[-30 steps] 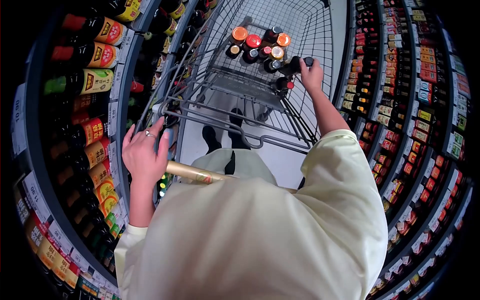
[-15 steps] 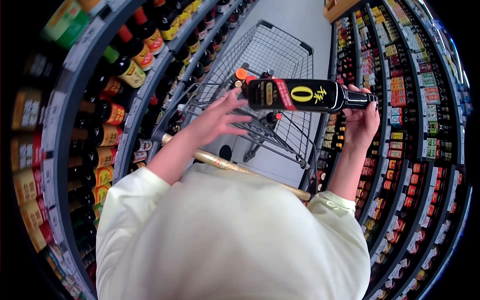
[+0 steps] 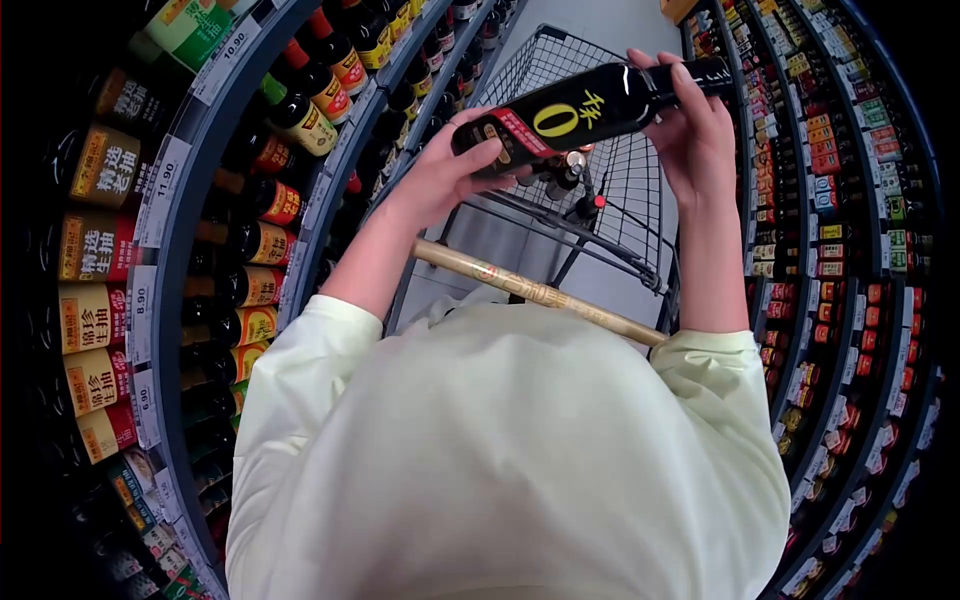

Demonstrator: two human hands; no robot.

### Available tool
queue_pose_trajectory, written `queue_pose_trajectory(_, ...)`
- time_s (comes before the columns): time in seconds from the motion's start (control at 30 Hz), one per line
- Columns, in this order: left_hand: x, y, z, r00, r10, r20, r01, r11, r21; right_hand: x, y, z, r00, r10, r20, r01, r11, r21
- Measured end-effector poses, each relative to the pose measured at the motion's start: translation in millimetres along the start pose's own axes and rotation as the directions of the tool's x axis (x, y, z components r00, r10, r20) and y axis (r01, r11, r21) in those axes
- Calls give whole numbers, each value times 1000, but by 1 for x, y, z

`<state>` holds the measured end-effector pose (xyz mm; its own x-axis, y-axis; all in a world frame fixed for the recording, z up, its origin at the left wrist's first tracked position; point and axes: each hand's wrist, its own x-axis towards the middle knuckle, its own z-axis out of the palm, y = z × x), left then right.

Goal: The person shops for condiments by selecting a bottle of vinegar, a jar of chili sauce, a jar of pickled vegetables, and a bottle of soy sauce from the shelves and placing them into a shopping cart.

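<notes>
A dark sauce bottle (image 3: 600, 100) with a yellow "0" and a red band on its label lies tilted between my two hands, above the shopping cart (image 3: 640, 170). My left hand (image 3: 455, 165) grips its base end, thumb across the label side. Around the neck, at the upper right, are the fingers of my right hand (image 3: 692, 125). Below the bottle, several other bottles (image 3: 565, 175) stand in the cart, partly hidden by it. One with a red cap (image 3: 598, 201) shows at their right.
Shelves of sauce bottles (image 3: 265, 250) with price tags rise close on my left. More shelves with jars and packets (image 3: 830, 250) curve along the right. The cart's gold-coloured handle (image 3: 540, 290) crosses just in front of my body. Grey floor (image 3: 590, 20) runs ahead.
My left hand has closed on the bottle's base; before, its fingers were spread beside it. The bottle has tipped, its neck end higher. The view has shifted too.
</notes>
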<state>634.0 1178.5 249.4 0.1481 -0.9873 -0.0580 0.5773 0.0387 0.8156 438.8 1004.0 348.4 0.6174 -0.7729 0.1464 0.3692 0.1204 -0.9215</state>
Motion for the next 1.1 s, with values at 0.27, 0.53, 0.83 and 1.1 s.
queue_pose_trajectory(0.27,-4,-10,-41,939,224,-262,183,320,930,52,85,-68,973,-196,-121,92,811,-578)
queue_pose_trajectory(0.53,-21,-35,-29,983,150,-107,129,-147,981,85,222,-216,937,-209,-279,-135,520,-843)
queue_pose_trajectory(0.83,-19,-38,-24,975,133,-180,202,-187,961,64,357,-312,862,18,-507,-497,231,-836)
queue_pose_trajectory(1.1,-15,-37,-20,964,115,-239,255,-149,956,36,378,-328,819,72,-569,-563,287,-775)
